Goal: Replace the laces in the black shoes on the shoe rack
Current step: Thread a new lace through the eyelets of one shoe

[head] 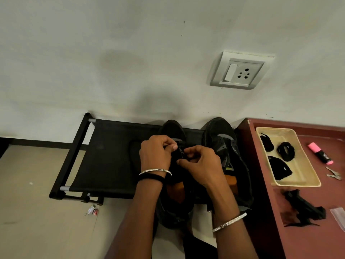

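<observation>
2 hands at the left black shoe (174, 128), left hand (156, 152) and right hand (199, 163) both pinching lace (180, 154); mid-lacing, I'd say. Next, pull it through.

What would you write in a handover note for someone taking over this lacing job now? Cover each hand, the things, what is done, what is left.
Left hand and right hand: both pinch a black lace over the first shoe on the shoe rack.
Second shoe stands beside it on the rack, untouched.
Coiled laces lie in the tray; loose laces lie on the maroon table.
Done: first shoe's lacing under way; the hands hide how far.
Left: finish it, then check the second shoe.
</observation>
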